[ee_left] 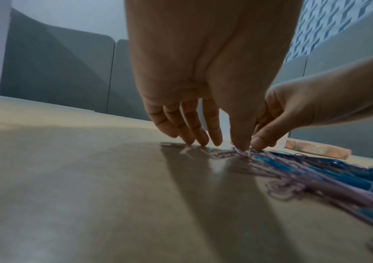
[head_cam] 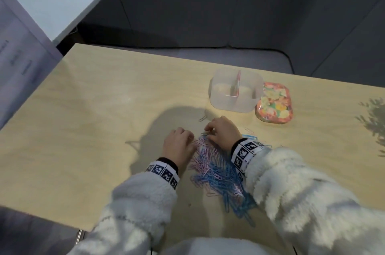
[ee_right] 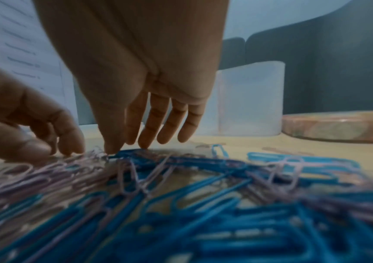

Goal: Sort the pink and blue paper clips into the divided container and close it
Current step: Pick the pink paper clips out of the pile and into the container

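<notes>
A mixed pile of pink and blue paper clips [head_cam: 216,173] lies on the wooden table between my forearms. My left hand [head_cam: 190,138] is at the pile's far left edge; in the left wrist view its fingers [ee_left: 203,138] point straight down onto the table and its thumb touches pink clips [ee_left: 233,153]. My right hand [head_cam: 209,131] is beside it, with thumb and fingertips [ee_right: 145,144] touching clips at the pile's far end [ee_right: 122,156]. Neither hand lifts a clip. The clear container [head_cam: 235,92] with a pink divider stands open beyond the hands. Its floral lid [head_cam: 275,106] lies flat to its right.
One lone clip [head_cam: 203,118] lies apart between the hands and the container. A few blue clips [head_cam: 250,137] are spread to the right of my right wrist. A white shelf [head_cam: 52,9] stands at the far left, and a dark sofa is behind the table.
</notes>
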Available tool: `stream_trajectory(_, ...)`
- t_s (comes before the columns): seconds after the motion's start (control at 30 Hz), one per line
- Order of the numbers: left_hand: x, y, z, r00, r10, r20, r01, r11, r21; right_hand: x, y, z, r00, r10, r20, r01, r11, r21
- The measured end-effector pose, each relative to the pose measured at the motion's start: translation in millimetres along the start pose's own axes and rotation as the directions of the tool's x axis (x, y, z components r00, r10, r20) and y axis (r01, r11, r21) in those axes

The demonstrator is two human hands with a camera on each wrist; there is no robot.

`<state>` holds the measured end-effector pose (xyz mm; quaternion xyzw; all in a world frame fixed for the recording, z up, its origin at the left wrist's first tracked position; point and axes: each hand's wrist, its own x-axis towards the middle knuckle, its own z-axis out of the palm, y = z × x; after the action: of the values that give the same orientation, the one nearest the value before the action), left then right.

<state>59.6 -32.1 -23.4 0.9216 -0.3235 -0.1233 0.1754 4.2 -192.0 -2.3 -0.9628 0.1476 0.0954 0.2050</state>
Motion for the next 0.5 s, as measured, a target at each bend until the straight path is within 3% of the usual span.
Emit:
stream_trajectory(0.13,3.8,6.2,6.0,0.999,0.046,-0.011,-0.046,0.999,0.012,2.3,-0.3,10.1,1.0,0.01,-0.006,-0.01,0.998,0.056)
stream_trajectory(0.33,9.7,0.1,0.6,0.999,0.047,-0.016,-0.048,0.997,-0.055,-7.1,24.4,-4.3,0.969,0.223,-0.101,-0.199,0.958,0.205)
stream_trajectory(0.43,1.5,-14.9,-10.0,0.998,-0.024,-0.064,0.018,0.997,-0.081,-7.7,35.7,-10.7,0.967,0.21,-0.143,-0.187,0.97,0.158)
stream_trajectory(0.5,-5.3,-24.7,-15.7,0.993,-0.112,-0.03,0.109,0.99,-0.089,-1.5,31.6,-14.6,0.979,0.145,-0.144,-0.122,0.98,0.157)
